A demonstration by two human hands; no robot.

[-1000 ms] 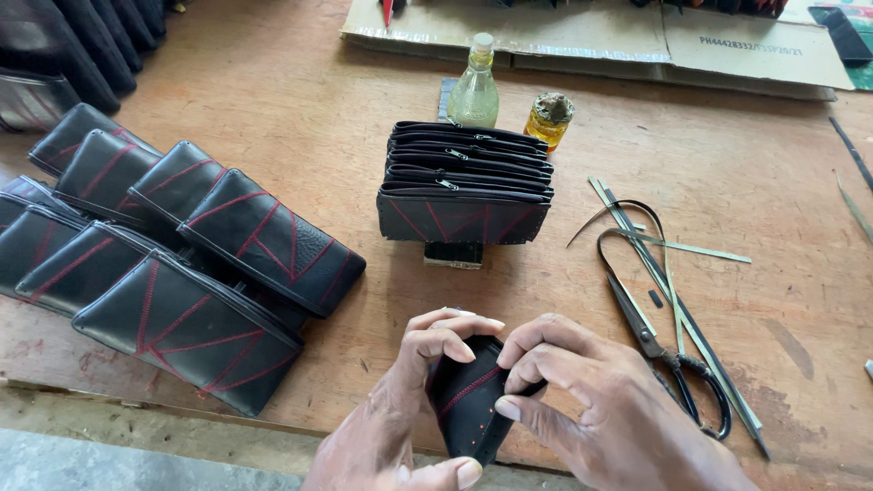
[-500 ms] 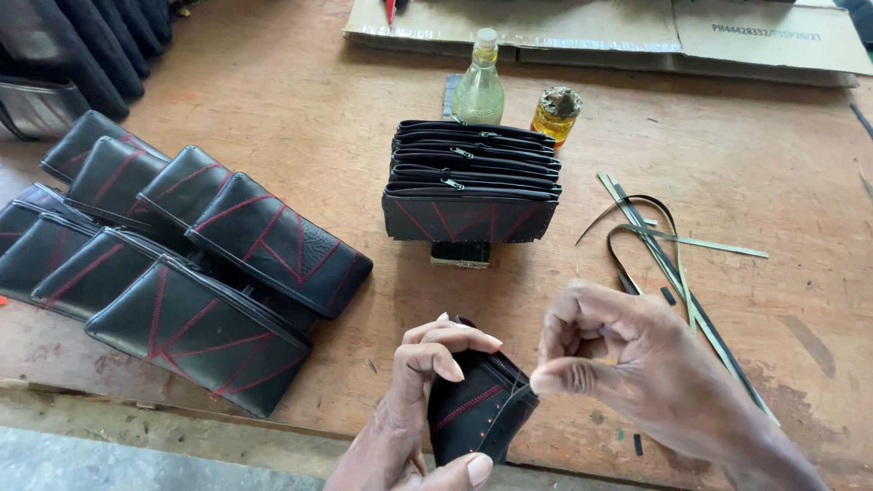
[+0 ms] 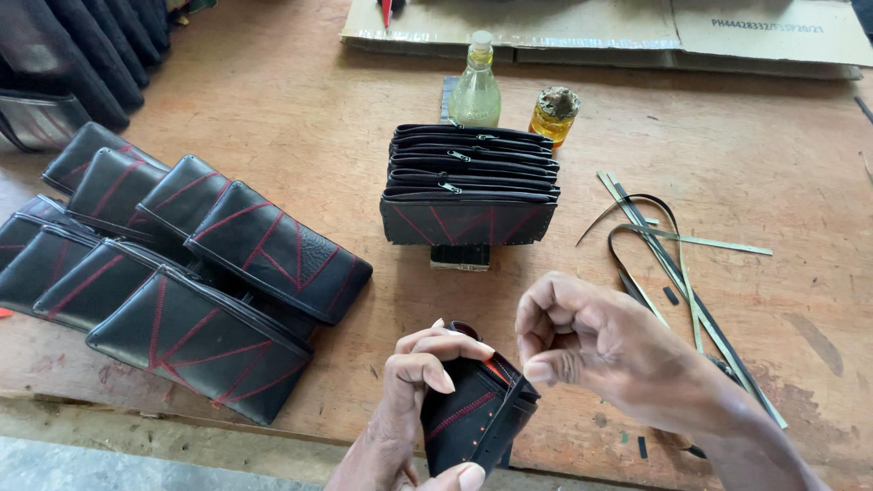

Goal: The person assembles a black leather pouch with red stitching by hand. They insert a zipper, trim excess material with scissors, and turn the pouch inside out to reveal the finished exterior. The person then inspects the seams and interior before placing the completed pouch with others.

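Nearest me, my left hand (image 3: 414, 386) has the small black pouch (image 3: 473, 414) pinched upright at the table's near edge, thumb under, fingers curled over the top. My right hand (image 3: 596, 350) was on the pouch a second ago, now it's lifted off to the right, fingertips pressed together like I'm pulling something thin, can't tell what. Left of that, the finished pouches (image 3: 209, 273) lie fanned out. Further back sits the stacked pile (image 3: 470, 186), then the glass bottle (image 3: 476, 86) and small amber jar (image 3: 555, 114)
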